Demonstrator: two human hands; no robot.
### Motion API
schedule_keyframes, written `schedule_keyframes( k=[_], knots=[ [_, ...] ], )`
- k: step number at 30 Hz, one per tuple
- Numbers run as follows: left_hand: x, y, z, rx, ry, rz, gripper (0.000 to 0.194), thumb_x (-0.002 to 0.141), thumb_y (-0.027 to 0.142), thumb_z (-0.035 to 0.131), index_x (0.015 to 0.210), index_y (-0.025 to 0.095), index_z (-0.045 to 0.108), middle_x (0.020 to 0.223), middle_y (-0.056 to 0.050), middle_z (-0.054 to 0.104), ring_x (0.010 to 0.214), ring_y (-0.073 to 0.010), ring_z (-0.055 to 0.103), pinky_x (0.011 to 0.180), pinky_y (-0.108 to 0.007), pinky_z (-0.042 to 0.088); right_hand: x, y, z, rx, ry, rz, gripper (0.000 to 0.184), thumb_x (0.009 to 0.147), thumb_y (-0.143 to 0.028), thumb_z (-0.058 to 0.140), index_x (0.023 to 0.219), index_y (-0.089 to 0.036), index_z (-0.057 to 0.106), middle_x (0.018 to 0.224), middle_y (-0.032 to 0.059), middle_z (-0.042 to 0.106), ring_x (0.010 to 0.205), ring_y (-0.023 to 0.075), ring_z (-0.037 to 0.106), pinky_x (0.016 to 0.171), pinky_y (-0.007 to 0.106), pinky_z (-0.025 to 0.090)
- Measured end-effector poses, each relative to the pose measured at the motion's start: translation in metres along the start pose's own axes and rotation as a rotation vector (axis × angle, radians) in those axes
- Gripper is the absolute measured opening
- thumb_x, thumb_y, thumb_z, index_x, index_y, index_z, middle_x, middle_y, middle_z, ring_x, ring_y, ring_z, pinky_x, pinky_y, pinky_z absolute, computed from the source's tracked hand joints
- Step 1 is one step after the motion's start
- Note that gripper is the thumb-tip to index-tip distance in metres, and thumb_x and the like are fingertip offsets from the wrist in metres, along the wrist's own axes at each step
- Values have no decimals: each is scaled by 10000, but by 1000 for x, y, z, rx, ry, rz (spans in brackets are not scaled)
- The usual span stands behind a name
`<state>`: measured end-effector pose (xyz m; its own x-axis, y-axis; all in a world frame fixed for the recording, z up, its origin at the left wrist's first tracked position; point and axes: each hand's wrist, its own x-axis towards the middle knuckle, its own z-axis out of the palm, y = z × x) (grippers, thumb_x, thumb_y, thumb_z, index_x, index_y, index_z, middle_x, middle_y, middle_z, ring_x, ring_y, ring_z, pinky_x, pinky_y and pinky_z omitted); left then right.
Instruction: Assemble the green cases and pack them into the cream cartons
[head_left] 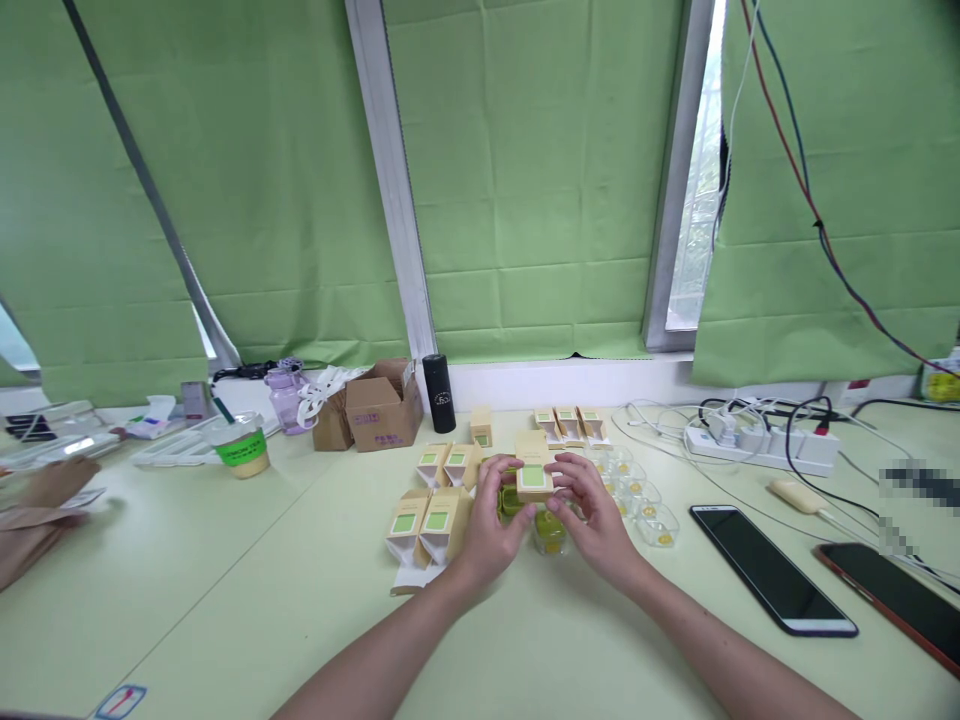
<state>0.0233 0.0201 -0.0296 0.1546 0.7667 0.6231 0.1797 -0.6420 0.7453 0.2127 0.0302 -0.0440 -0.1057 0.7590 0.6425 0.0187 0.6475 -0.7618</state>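
Between my two hands is a small tan cardboard box (533, 478) with a green label window. My left hand (496, 515) has its fingers closed against the box's left side, and my right hand (592, 510) grips the right side. Just below the box stands a small clear container with green contents (551, 535), partly covered by my hands. Left of my left hand are several open tan boxes (422, 525). To the right of my right hand sit several clear plastic cups with yellow spots (658, 527).
Behind stand a black bottle (439, 393), a brown carton (384, 405) and three more small boxes (571, 427). A drink cup (241, 447) is at left, near another person's sleeve (37, 520). Two phones (772, 568) and a power strip (765, 447) with cables lie right.
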Motion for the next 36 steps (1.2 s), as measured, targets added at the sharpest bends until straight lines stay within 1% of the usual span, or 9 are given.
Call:
schedule_keyframes(
  k=[6, 12, 16, 21, 26, 28, 32, 34, 36],
  knots=[
    [0, 3, -1, 93, 20, 22, 398, 1037, 412, 618, 1411, 307, 534, 1541, -117, 435, 1442, -309, 468, 1219, -513, 402, 2, 0, 1, 158, -35, 46, 384, 984, -514, 711, 1314, -323, 664, 1569, 114, 504, 1177, 243, 695, 1073, 445, 576],
    [-2, 5, -1, 197, 44, 11, 426, 1042, 421, 606, 1449, 314, 539, 1561, -121, 450, 1513, -334, 401, 1257, -543, 340, 2, -3, 0, 165, -65, 73, 430, 983, -527, 708, 1357, -319, 663, 1624, 121, 502, 1366, 301, 620, 1173, 498, 506],
    [-1, 7, -2, 195, 69, -5, 419, 1049, 435, 594, 1442, 296, 558, 1555, -122, 482, 1507, -330, 421, 1262, -533, 337, 0, -4, 0, 124, -55, 36, 442, 1006, -514, 678, 1411, -343, 634, 1657, 108, 459, 1491, 322, 507, 1220, 539, 456],
    [0, 6, -2, 162, 112, -15, 452, 1045, 451, 603, 1456, 284, 520, 1534, -128, 533, 1476, -318, 472, 1236, -517, 381, -3, -9, 0, 19, -108, -45, 522, 1039, -492, 616, 1534, -374, 503, 1711, 82, 375, 1543, 323, 435, 1233, 556, 445],
    [1, 2, -1, 106, 160, -92, 526, 1017, 496, 643, 1455, 261, 471, 1499, -152, 562, 1434, -313, 531, 1185, -499, 437, -7, -17, -1, -127, -152, -150, 518, 1070, -407, 545, 1576, -380, 438, 1693, 57, 415, 1600, 315, 341, 1282, 580, 371],
    [1, 2, 0, 52, 162, -131, 579, 1001, 513, 667, 1465, 258, 432, 1501, -165, 563, 1429, -310, 544, 1148, -475, 471, -9, -20, -1, -180, -186, -187, 512, 1077, -360, 521, 1582, -372, 434, 1675, 57, 451, 1591, 305, 365, 1289, 567, 366],
    [3, 0, -1, -7, 165, -195, 681, 960, 522, 728, 1485, 263, 382, 1495, -171, 591, 1385, -304, 599, 1104, -443, 500, -10, -19, -1, -248, -224, -262, 492, 1077, -271, 485, 1562, -345, 454, 1631, 68, 518, 1539, 288, 457, 1251, 524, 432],
    [4, -5, -3, 3, 181, -209, 662, 954, 517, 735, 1467, 258, 406, 1468, -168, 621, 1358, -306, 622, 1093, -444, 500, -9, -16, -2, -291, -192, -278, 434, 1067, -245, 492, 1492, -328, 516, 1571, 77, 576, 1485, 286, 518, 1200, 506, 481],
    [6, -9, -4, 23, 195, -199, 615, 964, 503, 722, 1447, 251, 437, 1452, -165, 635, 1365, -312, 615, 1089, -448, 493, -6, -14, -5, -367, -146, -273, 350, 1043, -216, 512, 1376, -297, 584, 1440, 93, 663, 1379, 292, 595, 1119, 497, 528]
  ],
)
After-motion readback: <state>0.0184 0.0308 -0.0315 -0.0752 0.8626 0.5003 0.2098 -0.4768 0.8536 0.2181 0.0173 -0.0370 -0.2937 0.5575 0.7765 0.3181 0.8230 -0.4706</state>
